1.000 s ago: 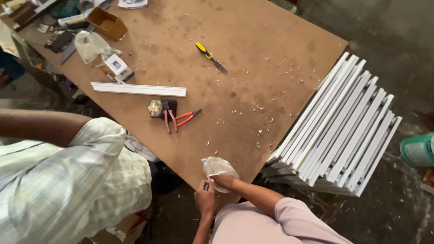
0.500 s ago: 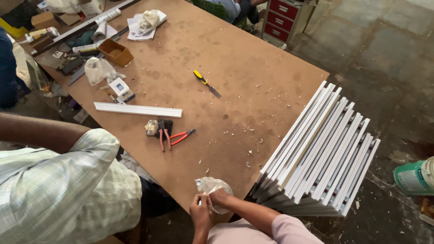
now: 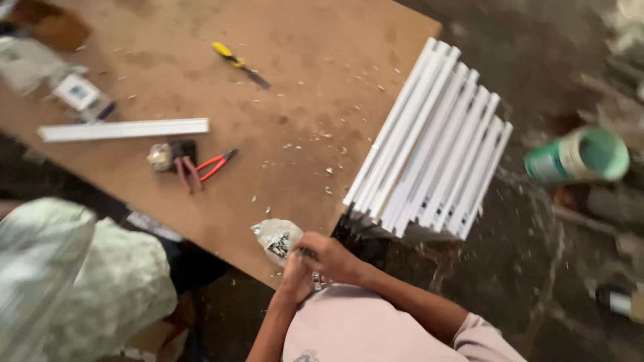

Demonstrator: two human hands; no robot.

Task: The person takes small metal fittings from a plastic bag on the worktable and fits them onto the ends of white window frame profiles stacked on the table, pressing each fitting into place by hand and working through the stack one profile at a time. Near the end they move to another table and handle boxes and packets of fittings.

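Note:
A small clear plastic bag [image 3: 275,237] holding little metal pieces rests at the near edge of the brown wooden table [image 3: 295,107]. My left hand [image 3: 295,276] grips the bag from below at the table's edge. Above it, my right hand [image 3: 330,257] pinches its fingers at the bag's mouth. Both arms come up from the bottom of the view past my pink shirt. The picture is blurred, so I cannot tell whether a piece is between my fingers.
A stack of long white strips [image 3: 429,147] leans against the table's right side. On the table lie one white strip [image 3: 127,129], red-handled pliers [image 3: 216,163] and a yellow-handled screwdriver [image 3: 238,62]. A green and white can [image 3: 578,157] lies on the floor. A co-worker's checked sleeve [image 3: 67,281] fills the lower left.
The view has swung and closed in on the table's near corner, and it is now blurred. My hands stay together on the bag at the table's edge.

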